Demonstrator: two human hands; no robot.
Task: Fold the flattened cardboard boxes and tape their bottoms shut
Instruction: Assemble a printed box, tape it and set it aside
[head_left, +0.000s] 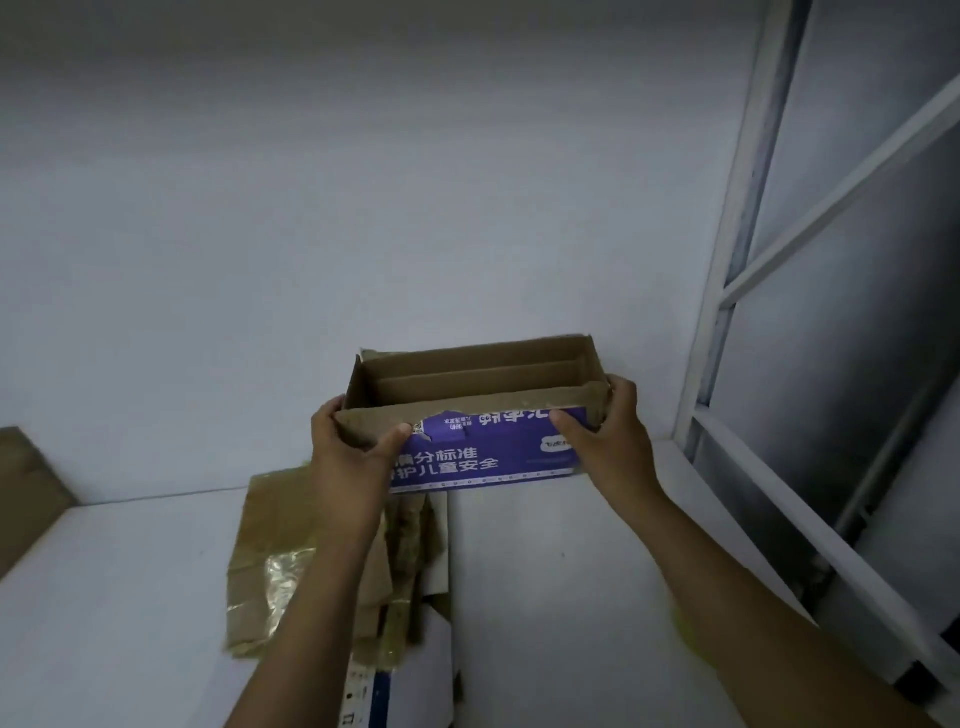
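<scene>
Both hands are clamped on the cardboard box (483, 462): the left hand (348, 447) has its thumb pressed on the purple printed front and its fingers curled round the left end, and the right hand (618, 441) grips the right end the same way, thumb on the front. The box is squared up with its open side upward, held between them close to the wall (363, 208) at the far edge of the white table (545, 571); I can't tell whether its underside touches the top. Far left, a brown board (26, 483) lies at the table's edge. Under the left forearm is a pile of flattened cardboard (270, 519) with glossy tape on it. On the right stands a white window frame (737, 234).
</scene>
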